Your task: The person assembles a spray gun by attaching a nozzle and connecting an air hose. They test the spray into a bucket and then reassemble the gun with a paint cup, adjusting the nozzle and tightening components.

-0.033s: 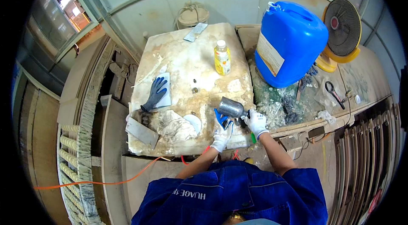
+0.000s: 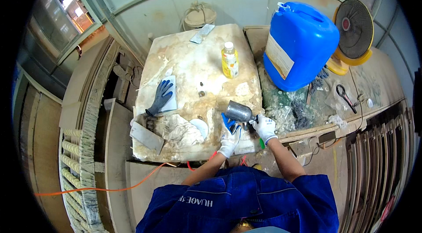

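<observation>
Movement: nothing clearly shifted since the earlier frame
Left hand (image 2: 229,135): at the lower left of the grey domed metal cup (image 2: 238,111); cannot tell whether it grips
Metal cup: tilted over the worktable's (image 2: 211,96) near part, between both hands; probably stiff, smooth, fairly weighty, best cradled round its body
Right hand (image 2: 265,128): clamped on the cup's narrow end

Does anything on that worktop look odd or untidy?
Yes: the pale worktop is blotched brown and looks dirty; a whitish cloth lies crumpled at its front left, and a loose glove partly covers a pale slab.
</observation>
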The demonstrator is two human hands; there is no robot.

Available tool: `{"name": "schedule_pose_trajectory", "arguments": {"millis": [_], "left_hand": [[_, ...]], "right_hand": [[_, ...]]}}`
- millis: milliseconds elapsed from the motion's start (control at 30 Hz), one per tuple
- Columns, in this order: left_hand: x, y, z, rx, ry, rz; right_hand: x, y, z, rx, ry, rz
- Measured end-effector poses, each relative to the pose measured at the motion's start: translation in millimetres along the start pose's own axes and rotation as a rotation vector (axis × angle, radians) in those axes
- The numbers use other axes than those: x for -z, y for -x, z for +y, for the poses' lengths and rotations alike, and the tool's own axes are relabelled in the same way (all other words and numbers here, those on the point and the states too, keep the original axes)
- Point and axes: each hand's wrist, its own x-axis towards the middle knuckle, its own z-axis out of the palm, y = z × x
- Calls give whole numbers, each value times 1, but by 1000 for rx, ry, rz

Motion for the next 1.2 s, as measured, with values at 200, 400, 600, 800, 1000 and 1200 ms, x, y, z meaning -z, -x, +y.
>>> {"name": "schedule_pose_trajectory", "arguments": {"millis": [200,400,600,800,1000,1200], "left_hand": [[3,-1,-2,-39,-37,-7],[5,-1,-8,-39,-29,-10],[2,0,-1,-43,-15,-2],[7,3,11,-71,-19,-23],[3,2,0,-30,16,-30],[9,0,-9,-69,-34,-45]], "right_hand": [[3,3,18,50,6,-76],[14,-9,18,253,-123,-124],[7,-11,11,112,67,-79],[10,-1,32,143,-85,-62],[29,-15,37,427,-325,-217],[35,-40,30,521,-266,-373]]}}
